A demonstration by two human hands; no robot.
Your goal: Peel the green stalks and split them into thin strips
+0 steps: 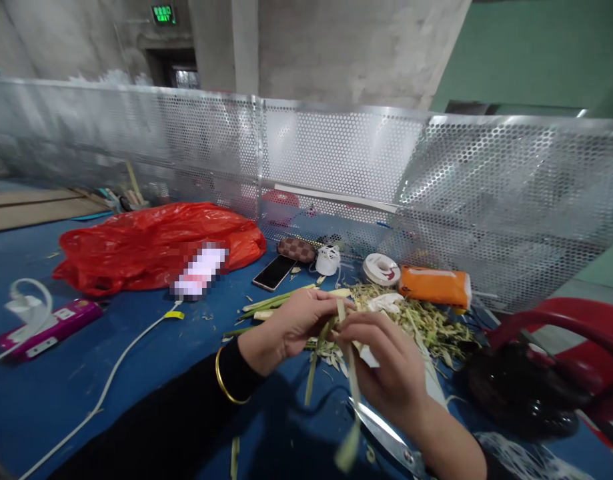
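A blue table (183, 343) is bearing everything, leafy trimmings (436, 327) lying heaped farther off, probably keeping the near space workable. The left hand (299, 323) and right hand (391, 360) are working close together, scissors (386, 432) resting beneath; both hands' fingertips are pinching a pale green strip (353, 377) hanging between them, apparently steadying it.

Orange packet (429, 285) is soft plastic film, slight sheen; behind it, perforated panel (336, 143) is shiny bare metal, and just left of it the spool (371, 270) looks smooth plastic. In front of packet: plant strip (353, 375) matt, fibrous; blade (385, 431) polished metal. Well left of packet, red bag (156, 233) is thin, crinkled, glossy plastic; front-right of it, dark kettle (526, 393) has smooth high gloss.
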